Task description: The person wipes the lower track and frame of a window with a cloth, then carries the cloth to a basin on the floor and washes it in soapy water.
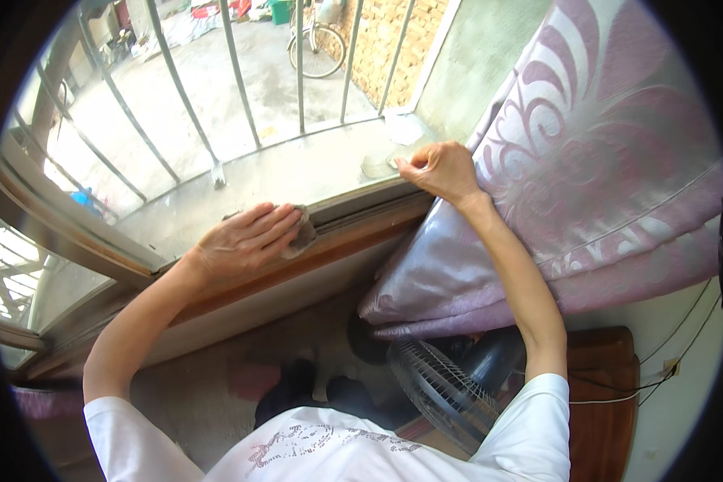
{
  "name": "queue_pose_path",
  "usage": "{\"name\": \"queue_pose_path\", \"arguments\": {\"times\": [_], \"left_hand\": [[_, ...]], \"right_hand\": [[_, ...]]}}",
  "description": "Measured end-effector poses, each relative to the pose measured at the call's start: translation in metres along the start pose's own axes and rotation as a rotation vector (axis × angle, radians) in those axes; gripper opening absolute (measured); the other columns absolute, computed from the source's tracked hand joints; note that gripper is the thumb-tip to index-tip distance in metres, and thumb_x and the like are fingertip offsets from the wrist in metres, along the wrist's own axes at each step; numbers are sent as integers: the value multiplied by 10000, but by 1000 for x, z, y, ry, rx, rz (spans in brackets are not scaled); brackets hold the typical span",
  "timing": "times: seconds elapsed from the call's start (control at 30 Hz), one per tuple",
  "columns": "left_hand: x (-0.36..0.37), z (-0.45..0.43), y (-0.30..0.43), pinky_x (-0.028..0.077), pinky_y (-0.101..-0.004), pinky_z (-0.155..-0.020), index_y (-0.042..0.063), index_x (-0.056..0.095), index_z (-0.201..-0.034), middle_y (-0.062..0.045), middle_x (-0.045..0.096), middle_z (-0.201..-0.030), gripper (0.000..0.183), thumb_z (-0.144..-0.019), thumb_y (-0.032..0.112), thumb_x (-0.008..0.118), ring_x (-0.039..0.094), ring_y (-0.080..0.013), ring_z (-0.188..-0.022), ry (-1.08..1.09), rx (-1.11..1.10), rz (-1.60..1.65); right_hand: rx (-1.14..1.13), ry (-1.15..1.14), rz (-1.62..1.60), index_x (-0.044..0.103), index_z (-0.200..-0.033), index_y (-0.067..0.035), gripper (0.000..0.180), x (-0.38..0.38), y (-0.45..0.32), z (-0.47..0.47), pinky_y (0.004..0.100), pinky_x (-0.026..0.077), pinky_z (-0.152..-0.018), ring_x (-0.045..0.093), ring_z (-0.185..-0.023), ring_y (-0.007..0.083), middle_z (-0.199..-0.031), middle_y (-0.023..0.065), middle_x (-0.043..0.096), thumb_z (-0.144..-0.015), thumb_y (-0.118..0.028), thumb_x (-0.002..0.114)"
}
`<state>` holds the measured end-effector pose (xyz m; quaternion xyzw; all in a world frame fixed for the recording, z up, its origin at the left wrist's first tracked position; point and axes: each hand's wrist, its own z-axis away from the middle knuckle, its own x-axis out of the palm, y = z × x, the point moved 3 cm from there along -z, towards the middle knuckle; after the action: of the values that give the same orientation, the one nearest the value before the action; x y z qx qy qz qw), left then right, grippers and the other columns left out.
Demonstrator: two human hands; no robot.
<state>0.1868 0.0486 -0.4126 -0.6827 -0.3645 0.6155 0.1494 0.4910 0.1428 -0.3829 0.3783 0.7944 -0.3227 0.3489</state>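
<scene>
My left hand (247,238) lies with its fingers together over a grey-brown cloth (304,235), pressing it against the window's lower track (355,214). Part of the cloth is hidden under the palm. Above the sill at the right, my right hand (443,172) is bent with thumb and fingertips brought together. A small pale bit shows by its fingertips; whether they hold it is unclear. Beside them on the concrete sill (289,172) lies a thin, pale scrap (376,166). A white patch (405,129) is farther back, near the corner.
Metal bars (300,72) stand along the sill's outer edge. A sliding window frame (78,211) is at the left. The purple patterned curtain (578,150) hangs against my right arm. Below are an electric fan (443,385), a wooden cabinet (602,361) and loose cables (614,402).
</scene>
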Motion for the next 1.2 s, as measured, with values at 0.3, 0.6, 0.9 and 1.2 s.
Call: {"name": "queue_pose_path", "arguments": {"times": [0.3,0.6,0.9,1.2], "left_hand": [[-4,2,1,347,-346,-1051,43,610,-1128,-95,538,-1295,326,-838,135,494,469,-206,-1241,49,-23,76],[-11,-1,-2,333,-352,-1061,28,609,-1115,-115,539,-1288,336,-817,142,503,467,-218,-1241,35,4,82],[-9,0,-2,361,-331,-1032,68,617,-1127,-61,545,-1292,332,-815,128,520,477,-178,-1231,33,3,34],[-20,-1,-3,341,-332,-1045,41,571,-1191,-86,520,-1316,398,-812,149,514,463,-192,-1245,-15,4,24]], "right_hand": [[321,178,-970,675,-579,-3,395,-52,6,-40,236,525,-589,656,-554,152,-615,111,671,-833,-305,660],[542,159,-961,670,-583,16,554,-68,-4,-47,245,544,-575,659,-537,167,-600,128,662,-763,-508,676],[484,159,-955,682,-600,19,474,-68,-2,-49,227,525,-579,649,-539,145,-590,118,659,-781,-418,653],[-56,141,-192,604,-471,-57,452,-51,-94,-46,307,390,-418,528,-381,205,-413,64,512,-745,-403,704]]}}
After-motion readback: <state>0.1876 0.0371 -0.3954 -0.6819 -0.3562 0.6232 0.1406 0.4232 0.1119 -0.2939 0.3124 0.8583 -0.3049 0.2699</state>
